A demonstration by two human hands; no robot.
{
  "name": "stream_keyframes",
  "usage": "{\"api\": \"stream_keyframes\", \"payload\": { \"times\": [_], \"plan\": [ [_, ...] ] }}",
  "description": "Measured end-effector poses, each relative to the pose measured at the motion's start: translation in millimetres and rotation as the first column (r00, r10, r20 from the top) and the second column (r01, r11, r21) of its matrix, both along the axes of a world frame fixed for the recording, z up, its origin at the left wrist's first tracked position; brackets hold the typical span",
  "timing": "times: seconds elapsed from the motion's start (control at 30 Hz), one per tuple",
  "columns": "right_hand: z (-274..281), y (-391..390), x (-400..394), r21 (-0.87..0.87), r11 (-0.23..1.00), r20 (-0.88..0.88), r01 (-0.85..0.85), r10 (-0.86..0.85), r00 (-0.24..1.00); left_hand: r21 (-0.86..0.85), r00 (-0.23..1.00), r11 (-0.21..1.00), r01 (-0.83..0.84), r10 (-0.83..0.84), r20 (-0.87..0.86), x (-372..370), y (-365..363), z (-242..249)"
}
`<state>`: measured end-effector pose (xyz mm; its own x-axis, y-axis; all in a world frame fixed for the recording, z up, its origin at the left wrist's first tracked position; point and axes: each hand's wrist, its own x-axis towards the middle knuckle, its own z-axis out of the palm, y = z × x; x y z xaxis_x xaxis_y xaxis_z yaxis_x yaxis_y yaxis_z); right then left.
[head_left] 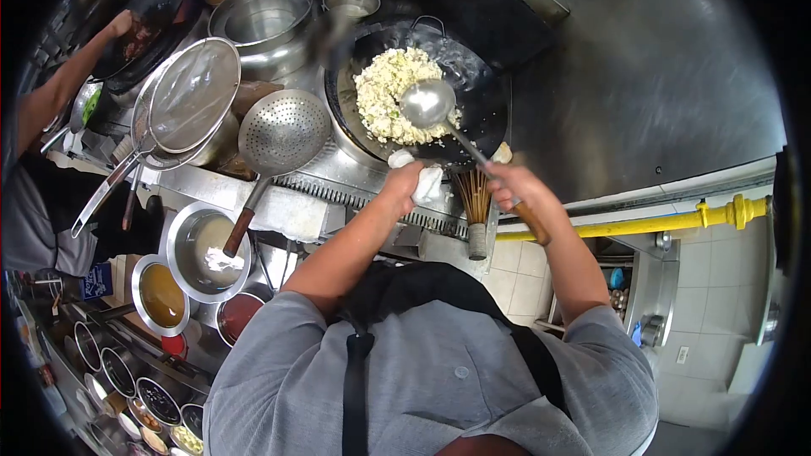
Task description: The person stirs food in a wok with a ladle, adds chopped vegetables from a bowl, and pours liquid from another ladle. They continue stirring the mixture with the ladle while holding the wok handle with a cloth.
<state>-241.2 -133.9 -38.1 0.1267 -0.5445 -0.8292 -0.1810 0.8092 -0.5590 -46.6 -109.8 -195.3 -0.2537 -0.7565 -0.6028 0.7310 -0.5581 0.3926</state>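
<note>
My right hand (517, 184) is closed round the wooden-ended handle of a ladle (427, 103). The ladle's metal bowl rests over a heap of pale yellow rice with green bits (387, 84) in a large black wok (486, 110). At the wok's near rim, my left hand (405, 185) grips a folded white cloth (429, 184), which covers the part of the rim it presses against. Between my forearms lies a bamboo wok brush (475, 203), bristles toward the wok.
A perforated skimmer (285, 131) and a mesh strainer (194, 93) lie across pots left of the wok. Nearer me stand a pot of cloudy liquid (182, 241) and a pan of yellow liquid (162, 295). A yellow pipe (625, 221) runs along the right. Another person's arm (72, 72) reaches over a wok at far left.
</note>
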Motion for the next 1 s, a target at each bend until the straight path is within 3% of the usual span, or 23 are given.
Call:
{"api": "stream_keyframes", "payload": {
  "times": [0.07,0.1,0.13,0.2,0.23,0.27,0.3,0.33,0.4,0.47,0.5,0.53,0.6,0.67,0.7,0.77,0.8,0.87,0.9,0.93,1.0],
  "plan": [
    [-37,-18,-18,-0.024,0.996,0.063,-0.086,0.088,0.994,-0.036,0.996,0.998,0.045,-0.048,-0.072,4,-6,-2],
    [-53,-26,-18,-0.465,0.719,-0.504,-0.517,0.264,0.822,-0.037,0.991,0.999,0.032,-0.037,-0.131,5,-3,5],
    [-68,-26,-14,-0.453,0.146,-0.888,-0.879,0.011,0.459,-0.062,0.985,0.992,0.112,-0.119,-0.123,8,-1,-5],
    [-26,-18,7,-0.463,0.38,-0.842,-0.801,0.094,0.532,-0.114,0.97,0.977,0.18,-0.196,-0.147,21,19,16],
    [-48,-31,-13,-0.583,0.093,-0.809,-0.807,0.032,0.587,-0.081,0.979,0.985,0.151,-0.161,-0.128,25,40,35],
    [-45,-29,-14,-0.619,0.301,-0.72,-0.726,0.152,0.677,-0.171,0.985,0.983,0.073,-0.098,-0.141,31,62,39],
    [-32,-19,-9,-0.657,0.188,-0.698,-0.73,0.213,0.683,-0.207,0.984,0.975,0.082,-0.113,-0.141,36,79,28],
    [-43,-18,-14,-0.646,0.172,-0.707,-0.744,0.231,0.668,-0.24,0.982,0.967,0.09,-0.127,-0.143,42,104,15],
    [-72,-32,-34,-0.491,0.101,-0.825,-0.865,0.265,0.499,-0.153,0.993,0.986,-0.068,0.052,-0.108,41,171,19],
    [-81,-37,-46,-0.443,0.037,-0.833,-0.896,0.353,0.427,-0.116,0.95,0.947,-0.299,0.284,-0.128,28,236,7],
    [-73,-29,-46,-0.417,-0.065,-0.858,-0.907,0.357,0.369,-0.108,0.918,0.912,-0.395,0.387,-0.088,23,269,1],
    [-70,-28,-44,-0.353,-0.036,-0.881,-0.935,0.35,0.319,-0.165,0.911,0.896,-0.412,0.402,-0.091,18,293,-38],
    [-85,-41,-46,-0.258,-0.053,-0.944,-0.965,0.224,0.24,-0.102,0.813,0.807,-0.581,0.581,-0.036,1,358,-10],
    [-83,-42,-39,-0.186,-0.061,-0.96,-0.981,0.222,0.169,0.095,0.634,0.643,-0.76,0.766,-0.106,-19,408,-4],
    [-73,-34,-26,-0.19,-0.101,-0.96,-0.977,0.229,0.163,0.113,0.618,0.636,-0.764,0.77,-0.158,-24,432,-3],
    [-46,-8,-11,0.088,-0.047,-0.974,-0.995,0.203,-0.096,0.139,0.536,0.549,-0.824,0.836,-0.122,-41,462,-9],
    [-24,20,0,0.084,-0.083,-0.974,-0.993,0.202,-0.099,0.165,0.482,0.491,-0.856,0.871,-0.089,-49,474,-14],
    [16,81,27,-0.075,-0.024,-0.99,-0.997,0.119,0.071,0.081,0.469,0.476,-0.876,0.878,-0.089,-57,493,-30],
    [7,81,29,-0.125,-0.24,-0.992,-0.963,0.016,0.125,0.075,0.412,0.416,-0.906,0.909,-0.065,-63,502,-37],
    [6,81,44,-0.13,-0.253,-0.991,-0.959,0.018,0.13,0.071,0.36,0.362,-0.93,0.932,-0.04,-66,507,-44],
    [9,93,71,0.029,-0.377,-0.999,-0.926,-0.036,-0.017,0.098,0.284,0.296,-0.95,0.952,-0.115,-67,517,-46]
  ]
}}
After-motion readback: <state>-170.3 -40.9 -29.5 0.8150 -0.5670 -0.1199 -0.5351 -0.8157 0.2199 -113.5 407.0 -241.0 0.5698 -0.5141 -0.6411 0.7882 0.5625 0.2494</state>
